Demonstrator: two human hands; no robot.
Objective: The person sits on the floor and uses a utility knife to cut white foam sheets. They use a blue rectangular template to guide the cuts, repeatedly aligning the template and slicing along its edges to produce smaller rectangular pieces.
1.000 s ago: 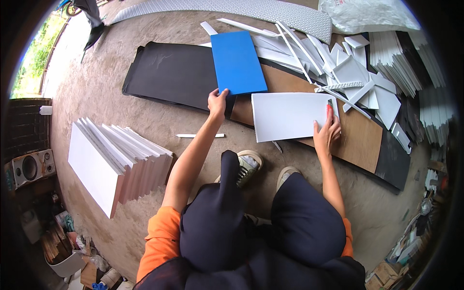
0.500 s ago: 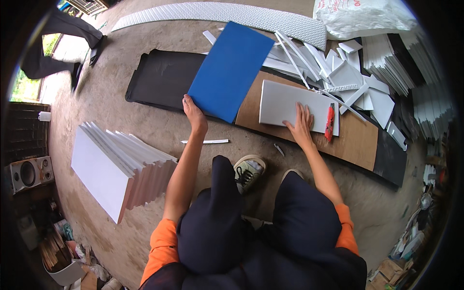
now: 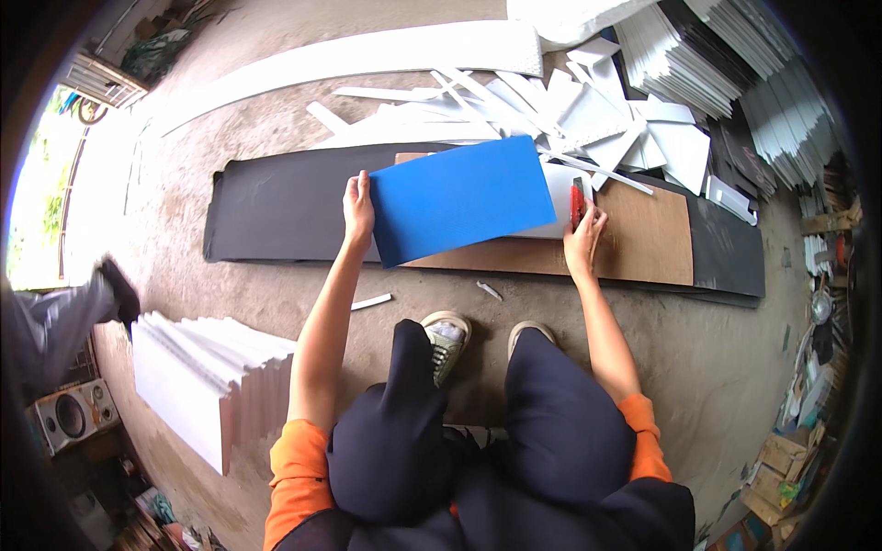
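Observation:
My left hand (image 3: pixel 359 213) grips a flat blue rectangular board (image 3: pixel 464 200) by its left edge. The board is held over the worktop, covering most of a white foam sheet (image 3: pixel 562 174). My right hand (image 3: pixel 585 241) closes its fingers around the lower end of a red utility knife (image 3: pixel 577 200), just right of the blue board. Beneath lies a brown wooden panel (image 3: pixel 643 234), resting on long black sheets (image 3: pixel 276 207).
White offcuts (image 3: pixel 588 119) lie in a heap beyond the panel. Stacked white sheets (image 3: pixel 197 363) stand at left, with more stacks (image 3: pixel 680 64) at far right. A speaker (image 3: pixel 75 415) is at lower left. Another person's leg (image 3: pixel 69 321) enters from the left.
The blue board has turned from upright to nearly level and shifted right over the white sheet. My right hand has left the sheet and taken hold of the knife. The other person has come nearer.

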